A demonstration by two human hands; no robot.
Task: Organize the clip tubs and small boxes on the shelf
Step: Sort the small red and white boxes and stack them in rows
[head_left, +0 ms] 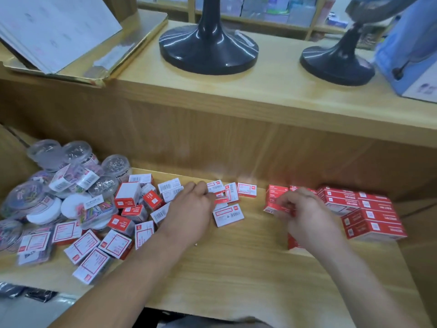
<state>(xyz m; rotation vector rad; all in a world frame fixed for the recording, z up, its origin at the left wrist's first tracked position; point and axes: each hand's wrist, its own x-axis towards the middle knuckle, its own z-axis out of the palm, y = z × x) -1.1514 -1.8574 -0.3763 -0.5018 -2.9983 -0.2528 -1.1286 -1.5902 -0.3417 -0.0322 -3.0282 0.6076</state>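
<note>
Clear round clip tubs with white lids lie heaped at the left of the wooden shelf. Several small red-and-white boxes are scattered beside them toward the middle. Red boxes stand stacked in rows at the right. My left hand reaches into the loose boxes at the centre, its fingers curled on a small red-and-white box. My right hand pinches a red box at the left end of the stack. Motion blur softens both hands.
A higher shelf top carries two black round stand bases, a blue carton at the right, and a gold tray with white sheets at the left. The wooden back panel rises behind the boxes.
</note>
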